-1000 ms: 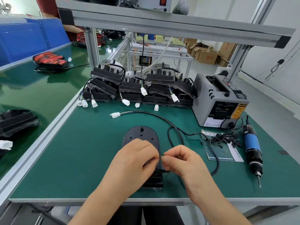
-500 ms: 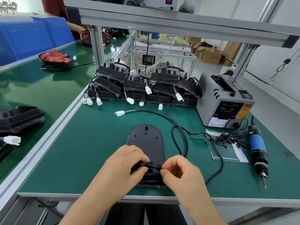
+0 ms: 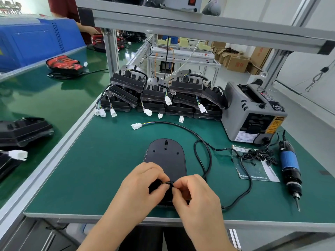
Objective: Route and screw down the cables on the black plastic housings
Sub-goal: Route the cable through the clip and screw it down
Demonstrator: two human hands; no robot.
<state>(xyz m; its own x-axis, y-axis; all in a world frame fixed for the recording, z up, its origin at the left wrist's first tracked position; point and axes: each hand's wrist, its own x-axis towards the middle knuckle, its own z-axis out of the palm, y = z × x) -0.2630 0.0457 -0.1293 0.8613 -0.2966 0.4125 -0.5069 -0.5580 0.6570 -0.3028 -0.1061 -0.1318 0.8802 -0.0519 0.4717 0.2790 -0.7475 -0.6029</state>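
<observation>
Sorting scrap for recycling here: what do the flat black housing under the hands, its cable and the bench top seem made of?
The black housing looks like moulded plastic, matt, with moulded holes and a slot. The cable seems sheathed in smooth black rubber or PVC; it lies in soft loops. The bench top looks like a green rubber or vinyl mat with a faint sheen.

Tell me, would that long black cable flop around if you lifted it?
Probably floppy: the cable lies in loose curves and a loop on the green mat. Likely light, since the left hand and right hand pinch it with fingertips alone. The white connector at its far end would probably dangle.
</observation>
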